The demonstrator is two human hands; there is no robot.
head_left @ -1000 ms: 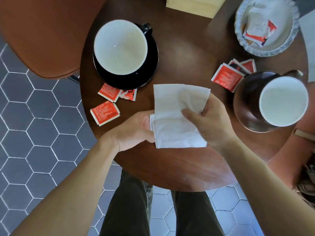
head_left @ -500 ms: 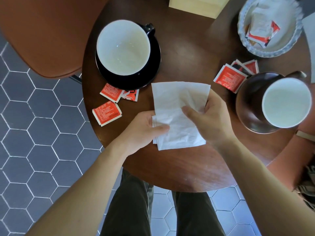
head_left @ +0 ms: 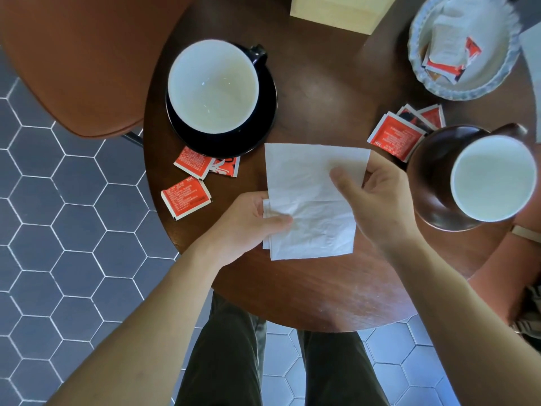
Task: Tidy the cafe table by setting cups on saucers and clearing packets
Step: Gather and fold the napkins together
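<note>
Both hands hold a white paper napkin [head_left: 307, 197] over the middle of the round wooden table [head_left: 322, 92]. My left hand [head_left: 248, 224] pinches its lower left edge, thumb on top. My right hand [head_left: 377, 197] grips its right side. A black cup with a white inside [head_left: 213, 86] sits on a black saucer [head_left: 263, 127] at the upper left. A brown cup [head_left: 494, 177] rests on a brown saucer [head_left: 433, 171] at the right. Red packets lie below the black saucer [head_left: 193, 162], nearer the table's left rim [head_left: 186, 197], and by the brown saucer [head_left: 395, 137].
A scalloped glass dish [head_left: 497, 80] at the upper right holds several packets [head_left: 448, 54]. A pale wooden box [head_left: 336, 10] stands at the far edge. A brown chair seat [head_left: 79, 60] is at the left. Hexagon floor tiles and my legs show below.
My left thumb has slid further onto the napkin. The napkin's top edge has flattened and spread a little. Cups and packets have not moved.
</note>
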